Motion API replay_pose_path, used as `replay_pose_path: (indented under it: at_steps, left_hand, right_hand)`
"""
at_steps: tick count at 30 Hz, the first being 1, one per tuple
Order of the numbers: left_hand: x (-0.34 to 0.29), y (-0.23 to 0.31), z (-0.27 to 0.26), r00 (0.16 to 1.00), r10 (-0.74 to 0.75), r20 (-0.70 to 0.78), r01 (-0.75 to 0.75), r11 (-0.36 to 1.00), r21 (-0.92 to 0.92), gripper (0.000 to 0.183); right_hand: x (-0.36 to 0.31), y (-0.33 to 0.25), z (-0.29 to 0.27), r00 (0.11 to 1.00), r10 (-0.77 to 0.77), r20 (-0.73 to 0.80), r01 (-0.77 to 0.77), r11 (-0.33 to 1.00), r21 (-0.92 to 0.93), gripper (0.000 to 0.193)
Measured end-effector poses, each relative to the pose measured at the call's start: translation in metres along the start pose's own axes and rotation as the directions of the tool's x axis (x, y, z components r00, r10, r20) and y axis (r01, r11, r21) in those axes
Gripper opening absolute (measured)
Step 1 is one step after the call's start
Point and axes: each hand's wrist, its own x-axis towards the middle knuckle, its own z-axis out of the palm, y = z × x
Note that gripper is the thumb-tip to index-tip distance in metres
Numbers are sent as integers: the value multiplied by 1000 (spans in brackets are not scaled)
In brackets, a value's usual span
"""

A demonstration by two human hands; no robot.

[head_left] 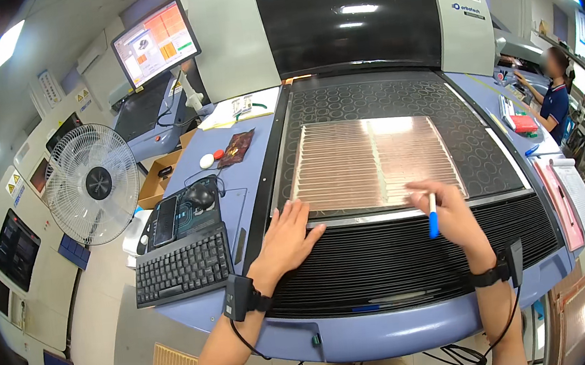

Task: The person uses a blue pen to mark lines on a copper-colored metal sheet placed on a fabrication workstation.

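A copper-coloured striped panel (347, 162), probably a circuit panel, lies flat on the black machine bed (348, 98), which is patterned with rings. My left hand (288, 238) rests open at the panel's near left corner, fingers spread, with the fingertips at its edge. In my right hand (445, 210) is a white pen (432, 205) with a blue end pointing down toward me. That hand hovers by the panel's near right part, its fingertips slightly blurred; whether they touch the panel I cannot tell. Black pleated bellows (414, 255) run below both hands.
Left of the bed are a keyboard (181, 265), a mouse (200, 195) and a dark foil bag (237, 147). A monitor (155, 44) and a fan (93, 183) stand farther left. On the right lie a clipboard (577, 192) and a red object (520, 123); another person (553, 101) works beyond.
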Motion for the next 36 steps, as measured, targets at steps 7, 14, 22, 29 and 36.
replay_pose_path:
  at_steps: [7, 14, 22, 29, 36]
  left_hand:
    - [-5, 4, -7, 996, -85, 25, 84, 996, 28, 66]
    - [-11, 21, -32, 971, -177, 162, 170, 984, 54, 63]
    - [-8, 13, -47, 949, -235, 212, 251, 967, -50, 59]
    - [-77, 9, -83, 954, -254, -162, 200, 936, -289, 64]
    - [-213, -78, -96, 663, -514, -544, 663, 741, 108, 50]
  right_hand:
    - [3, 46, -14, 997, -74, -18, 43, 746, -665, 33]
    - [-9, 20, -15, 994, 112, 5, -77, 713, -697, 33]
    - [-9, 21, -8, 998, 62, 23, -26, 691, -722, 31]
    - [-12, 31, -12, 998, -21, -63, -29, 718, -696, 28]
    - [-11, 36, -10, 998, -53, -33, 13, 701, -713, 33]
